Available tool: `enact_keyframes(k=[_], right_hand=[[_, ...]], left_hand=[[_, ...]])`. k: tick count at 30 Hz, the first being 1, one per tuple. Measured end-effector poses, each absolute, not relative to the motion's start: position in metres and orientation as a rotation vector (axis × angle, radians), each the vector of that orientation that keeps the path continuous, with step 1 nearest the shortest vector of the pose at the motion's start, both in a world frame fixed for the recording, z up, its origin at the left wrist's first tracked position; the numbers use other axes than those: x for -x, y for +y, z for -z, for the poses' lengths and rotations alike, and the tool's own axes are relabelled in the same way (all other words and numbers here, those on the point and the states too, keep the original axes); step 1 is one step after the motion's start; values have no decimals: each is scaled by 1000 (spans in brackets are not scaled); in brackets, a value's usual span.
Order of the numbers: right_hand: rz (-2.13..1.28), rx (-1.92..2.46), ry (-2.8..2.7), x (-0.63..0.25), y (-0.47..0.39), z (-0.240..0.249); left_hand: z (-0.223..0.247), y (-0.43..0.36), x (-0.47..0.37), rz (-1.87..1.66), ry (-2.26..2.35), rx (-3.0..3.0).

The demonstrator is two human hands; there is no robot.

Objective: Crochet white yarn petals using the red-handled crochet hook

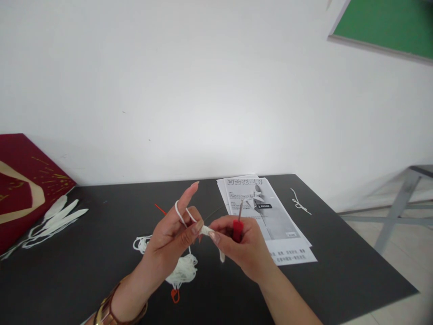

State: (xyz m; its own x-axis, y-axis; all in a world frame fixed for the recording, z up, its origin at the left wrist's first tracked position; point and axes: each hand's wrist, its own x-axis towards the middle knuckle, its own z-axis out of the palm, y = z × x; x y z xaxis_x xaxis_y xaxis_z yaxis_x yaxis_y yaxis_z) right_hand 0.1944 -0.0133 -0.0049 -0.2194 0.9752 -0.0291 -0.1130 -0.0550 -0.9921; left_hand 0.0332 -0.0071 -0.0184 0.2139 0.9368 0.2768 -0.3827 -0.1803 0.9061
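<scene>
Between my two hands is a small white crochet piece [205,230], pinched from both sides. My left hand [174,234] grips its left end with thumb and finger, index finger raised and white yarn [177,210] looped around it. My right hand [243,246] pinches the other end and also holds a crochet hook [238,228] with a red handle, its metal tip pointing up. A white strip hangs below the right fingers. Under my left hand lies a loose bundle of white yarn [184,271] with an orange stitch marker [175,296] at its lower edge.
Printed sheets [291,253] lie behind my right hand on the black table [338,275]. A short yarn scrap [298,205] is at the right. White crocheted petals [57,221] lie at the left, beside a dark red bag or box [30,180]. A thin red stick [160,209] shows behind my left hand.
</scene>
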Motion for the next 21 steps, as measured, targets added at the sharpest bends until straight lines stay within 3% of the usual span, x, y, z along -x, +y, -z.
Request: enact_keyframes(k=[21], right_hand=[[-1466,1041,-1264,-195,-13,8]], left_hand=[[12,-2,-27,-1393,670,-1102]])
